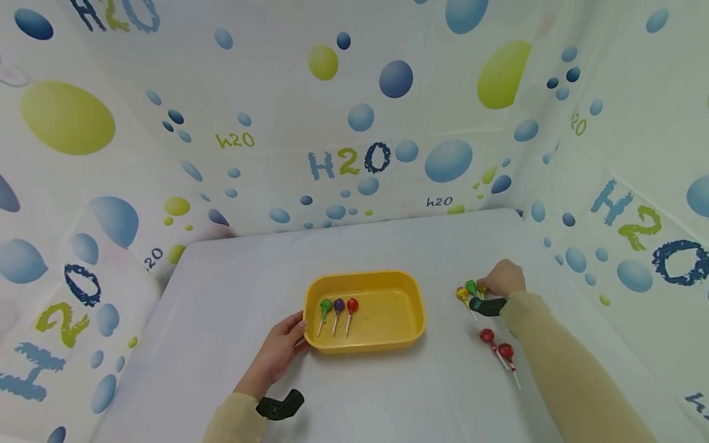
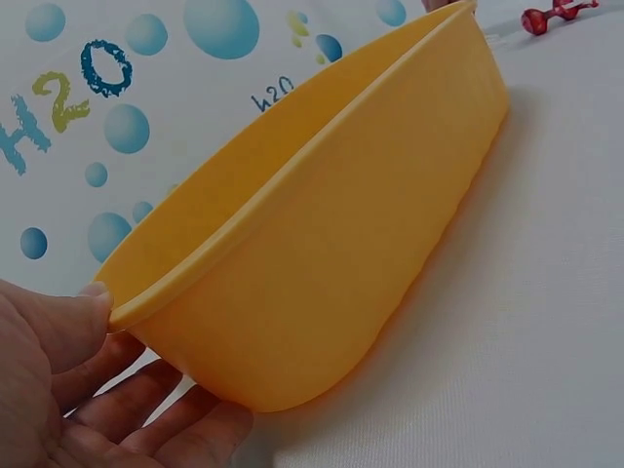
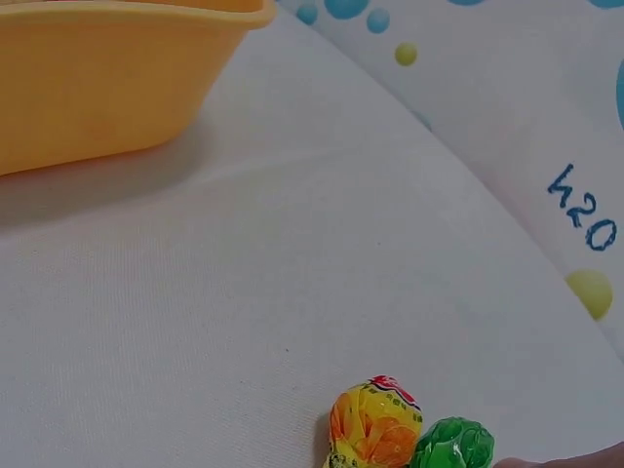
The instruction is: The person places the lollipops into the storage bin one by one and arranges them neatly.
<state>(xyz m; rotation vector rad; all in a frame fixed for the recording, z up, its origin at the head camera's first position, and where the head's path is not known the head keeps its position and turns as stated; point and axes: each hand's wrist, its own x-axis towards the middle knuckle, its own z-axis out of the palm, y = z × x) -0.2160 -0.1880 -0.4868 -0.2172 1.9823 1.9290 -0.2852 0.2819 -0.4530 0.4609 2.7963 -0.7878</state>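
Note:
My left hand (image 1: 282,344) grips the left end of a yellow tray (image 1: 382,348), thumb on the rim and fingers against the outer wall below it. Inside the tray, toward its left side, lie a green lollipop (image 1: 325,305), a purple lollipop (image 1: 339,305) and a red lollipop (image 1: 352,305). Off to the right of the tray, my right hand (image 1: 505,280) is down at a small group of lollipops. A yellow lollipop (image 3: 375,424) and a green lollipop (image 3: 454,445) sit beside its fingertips, which overlap another yellowish one. I cannot tell whether the fingers pinch it.
Two red lollipops (image 1: 487,335) lie on the table nearer to me, beside the right forearm. A white cloth (image 1: 360,394) covers the table. White sheets (image 1: 266,80) printed with coloured bubbles and lettering hang behind and on both sides.

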